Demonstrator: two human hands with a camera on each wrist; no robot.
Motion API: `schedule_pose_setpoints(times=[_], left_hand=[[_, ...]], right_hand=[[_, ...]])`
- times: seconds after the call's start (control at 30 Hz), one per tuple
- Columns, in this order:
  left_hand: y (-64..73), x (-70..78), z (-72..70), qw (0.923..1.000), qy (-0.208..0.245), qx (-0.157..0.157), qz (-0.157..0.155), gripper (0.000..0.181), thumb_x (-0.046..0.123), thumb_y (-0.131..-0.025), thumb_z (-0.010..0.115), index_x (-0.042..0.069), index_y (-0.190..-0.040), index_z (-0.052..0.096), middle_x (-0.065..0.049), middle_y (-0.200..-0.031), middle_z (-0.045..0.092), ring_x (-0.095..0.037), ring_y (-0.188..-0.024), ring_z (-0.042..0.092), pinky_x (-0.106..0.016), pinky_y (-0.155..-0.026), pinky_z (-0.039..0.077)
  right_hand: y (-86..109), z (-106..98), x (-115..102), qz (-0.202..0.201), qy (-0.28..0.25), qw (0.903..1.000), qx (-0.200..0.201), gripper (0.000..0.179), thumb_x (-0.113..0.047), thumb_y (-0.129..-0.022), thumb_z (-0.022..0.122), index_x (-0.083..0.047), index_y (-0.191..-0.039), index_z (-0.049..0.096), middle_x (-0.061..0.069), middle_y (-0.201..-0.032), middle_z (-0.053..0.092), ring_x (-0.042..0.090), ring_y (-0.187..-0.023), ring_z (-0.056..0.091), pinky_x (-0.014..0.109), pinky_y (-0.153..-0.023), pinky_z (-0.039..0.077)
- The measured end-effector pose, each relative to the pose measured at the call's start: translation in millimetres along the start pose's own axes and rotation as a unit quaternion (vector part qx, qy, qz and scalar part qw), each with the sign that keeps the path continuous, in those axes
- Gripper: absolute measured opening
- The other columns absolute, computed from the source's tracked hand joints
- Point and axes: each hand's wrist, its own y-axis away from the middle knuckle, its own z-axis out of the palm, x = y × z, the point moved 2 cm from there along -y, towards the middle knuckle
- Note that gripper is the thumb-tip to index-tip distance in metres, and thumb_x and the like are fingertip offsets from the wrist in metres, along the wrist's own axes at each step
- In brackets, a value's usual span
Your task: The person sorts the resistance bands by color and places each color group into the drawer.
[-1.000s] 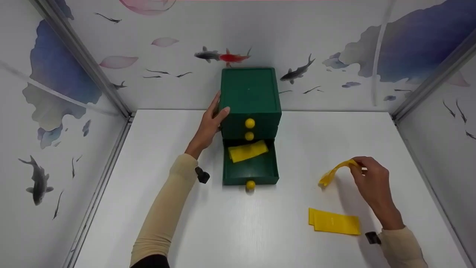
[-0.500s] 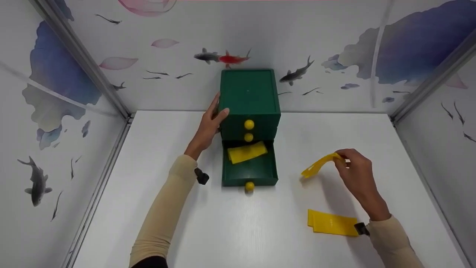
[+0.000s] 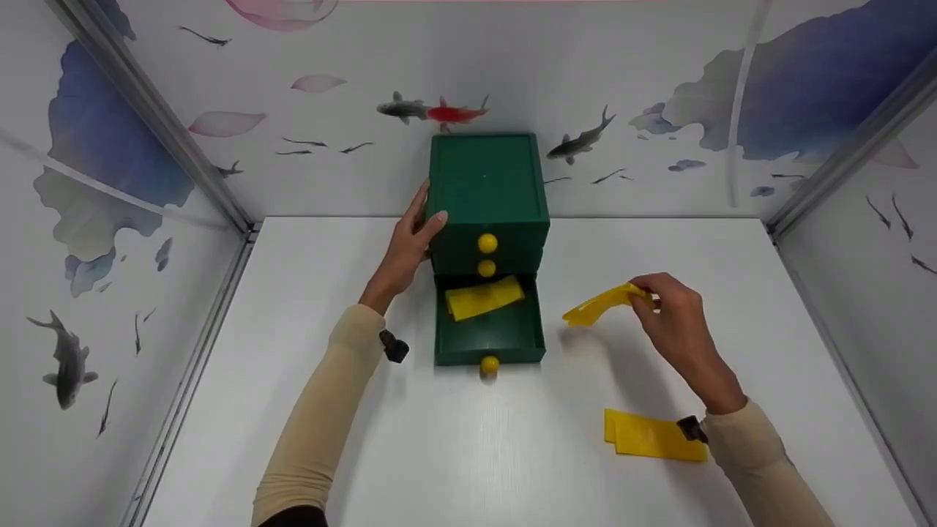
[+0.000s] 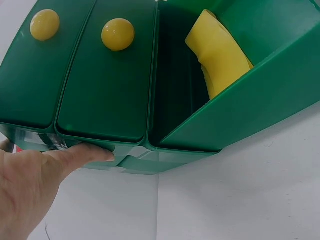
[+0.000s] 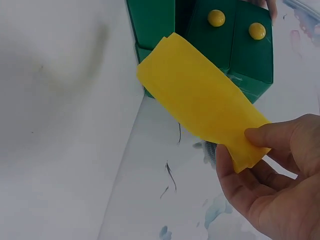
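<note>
A green three-drawer cabinet [image 3: 487,179] with yellow round knobs stands against the back wall. Its bottom drawer [image 3: 489,340] is pulled out, and a folded yellow strip of thin, soft material [image 3: 485,298] lies inside. My left hand [image 3: 406,252] rests along the cabinet's left side, fingers extended, thumb near the front edge; the left wrist view shows the thumb [image 4: 85,155] against the side wall. To the right of the drawer, my right hand [image 3: 677,315] pinches one end of another folded yellow strip [image 5: 195,90] between thumb and fingers, holding it above the table.
On the white table [image 3: 454,454], a further yellow folded piece [image 3: 648,437] lies below the right forearm, partly covered by the black wrist camera [image 3: 692,430]. White walls printed with fish enclose the table at the back and sides.
My right hand has carried its yellow strip leftward and a little farther back, closer to the drawer. The left hand stays on the cabinet.
</note>
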Motion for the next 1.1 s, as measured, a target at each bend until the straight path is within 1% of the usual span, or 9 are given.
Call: schedule_pose_setpoints(times=[0.17,0.3,0.43,0.63,0.87,1.1], left_hand=[[-0.2,-0.1,-1.1,1.0,0.0,-0.001,0.0,0.076,0.057,-0.11,0.062,0.055,-0.173,0.02,0.005,-0.187,0.016,-0.029,-0.165,0.038,-0.074,-0.127,0.036],[0.1,1.0,-1.3,1.0,0.006,-0.004,0.001,0.074,0.055,-0.111,0.06,0.054,-0.174,0.02,0.005,-0.187,0.017,-0.029,-0.164,0.038,-0.074,-0.127,0.035],[1.2,1.8,-0.9,1.0,0.005,-0.003,-0.002,0.074,0.056,-0.112,0.06,0.054,-0.174,0.019,0.004,-0.187,0.019,-0.031,-0.163,0.04,-0.074,-0.127,0.036],[0.2,0.5,-0.9,1.0,0.002,0.001,-0.007,0.075,0.057,-0.111,0.06,0.054,-0.174,0.019,0.003,-0.187,0.019,-0.031,-0.164,0.039,-0.073,-0.128,0.035],[-1.6,0.9,0.9,0.9999,-0.002,0.003,-0.014,0.076,0.057,-0.111,0.061,0.054,-0.174,0.019,-0.001,-0.186,0.022,-0.031,-0.163,0.04,-0.072,-0.128,0.035],[-0.2,-0.2,-0.1,0.9999,0.001,0.006,-0.008,0.075,0.054,-0.111,0.061,0.053,-0.174,0.019,-0.002,-0.186,0.025,-0.031,-0.162,0.042,-0.072,-0.128,0.036]], right_hand=[[-8.7,4,-11,-0.017,-0.011,0.9998,-0.002,0.02,0.01,-0.095,0.08,0.003,-0.114,0.078,0.019,-0.112,0.079,0.033,-0.097,0.075,-0.002,-0.085,0.042],[-15.0,8,-22,-0.028,-0.022,0.9993,-0.005,0.02,0.009,-0.095,0.08,0.002,-0.114,0.078,0.017,-0.111,0.079,0.031,-0.097,0.074,0.0,-0.086,0.043],[-20.8,14,-33,-0.036,-0.03,0.9988,-0.011,0.019,0.007,-0.095,0.081,0.001,-0.114,0.079,0.015,-0.111,0.079,0.028,-0.097,0.073,0.002,-0.086,0.045],[-26.7,24,-48,-0.035,-0.047,0.9981,-0.019,0.019,0.005,-0.097,0.079,-0.001,-0.115,0.079,0.014,-0.113,0.079,0.03,-0.099,0.073,0.003,-0.09,0.047],[-26.8,41,-59,-0.04,-0.062,0.9969,-0.03,0.016,0.004,-0.098,0.079,-0.001,-0.113,0.079,0.014,-0.113,0.08,0.029,-0.099,0.074,0.007,-0.089,0.05],[-24.1,67,-68,-0.056,-0.085,0.9934,-0.053,0.016,0.005,-0.099,0.077,-0.003,-0.113,0.08,0.013,-0.11,0.079,0.025,-0.095,0.073,0.015,-0.085,0.056]])
